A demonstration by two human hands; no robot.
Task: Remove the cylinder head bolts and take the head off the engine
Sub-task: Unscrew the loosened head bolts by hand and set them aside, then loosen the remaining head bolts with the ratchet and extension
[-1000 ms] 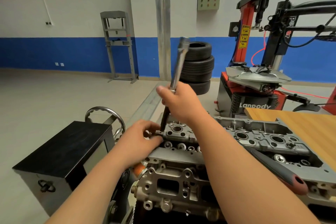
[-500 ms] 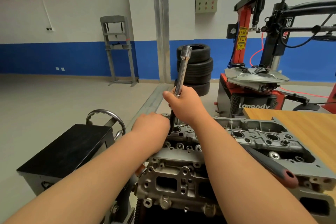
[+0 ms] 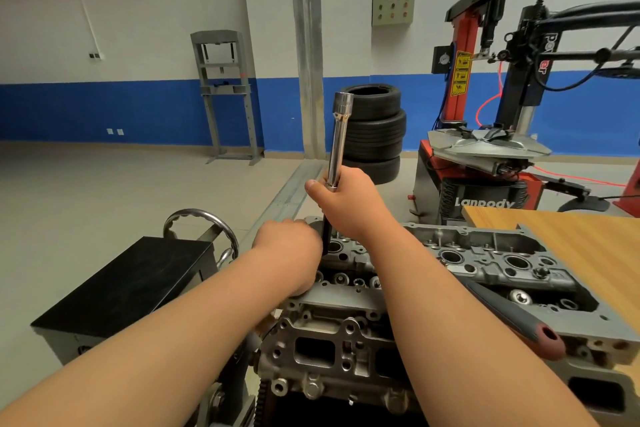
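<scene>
Fingers (image 3: 348,180) of the right hand (image 3: 346,204) are wrapped firmly round the extension bar (image 3: 337,135), which is held near upright. The left hand (image 3: 289,250) rests at the near left end of the head, beside the bar's black lower end. Its fingers are hidden, so its grip cannot be determined. The engine (image 3: 346,388) carries the cylinder head (image 3: 485,263) seated flat on top, not lifted. A red-handled wrench (image 3: 519,322) lies idle across the head. The bar's tip enters the head at a bolt well, but its seating is not visible. One bolt (image 3: 519,296) appears to sit in place at the right end. Assessment: bolt removal is in progress and head removal is outstanding.
</scene>
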